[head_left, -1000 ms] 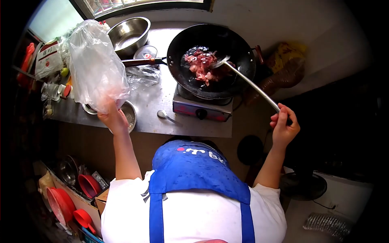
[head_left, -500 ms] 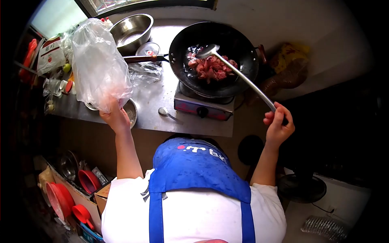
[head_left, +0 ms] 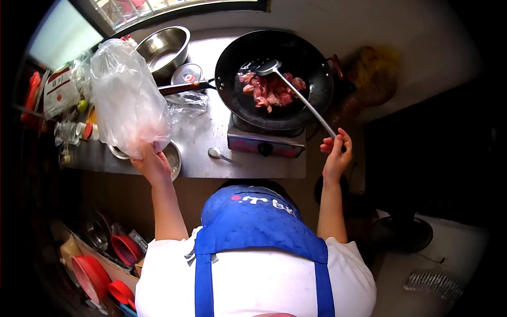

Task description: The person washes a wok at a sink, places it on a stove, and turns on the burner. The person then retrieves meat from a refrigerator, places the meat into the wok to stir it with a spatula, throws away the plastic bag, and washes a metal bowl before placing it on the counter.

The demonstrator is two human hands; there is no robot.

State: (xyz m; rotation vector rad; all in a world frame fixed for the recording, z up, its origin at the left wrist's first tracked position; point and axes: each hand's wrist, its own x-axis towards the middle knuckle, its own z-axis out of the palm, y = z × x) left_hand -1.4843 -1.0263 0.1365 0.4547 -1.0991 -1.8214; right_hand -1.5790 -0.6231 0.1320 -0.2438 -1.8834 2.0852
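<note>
My right hand (head_left: 337,153) is closed round the end of a long metal ladle (head_left: 305,101). The ladle's bowl rests in the black wok (head_left: 317,74), at the far side of the reddish meat pieces (head_left: 272,93). Some clear liquid shows beside the meat. Under the wok stands a portable gas stove (head_left: 266,142) with a black knob. At the left, my left hand (head_left: 152,162) grips the lower end of a translucent plastic bag (head_left: 127,95), which stands up over the counter. Part of a metal bowl (head_left: 174,160) shows behind this hand.
A deep steel basin (head_left: 166,50) and a round lid (head_left: 187,74) sit left of the wok, by its long handle (head_left: 182,87). Crumpled clear plastic (head_left: 188,105) and a white spoon (head_left: 215,153) lie on the steel counter (head_left: 203,165). Jars and packets crowd the left end.
My right hand has moved left and slightly toward me, with the ladle turned steeper. Some meat has shifted in the wok. My left hand still holds the bag.
</note>
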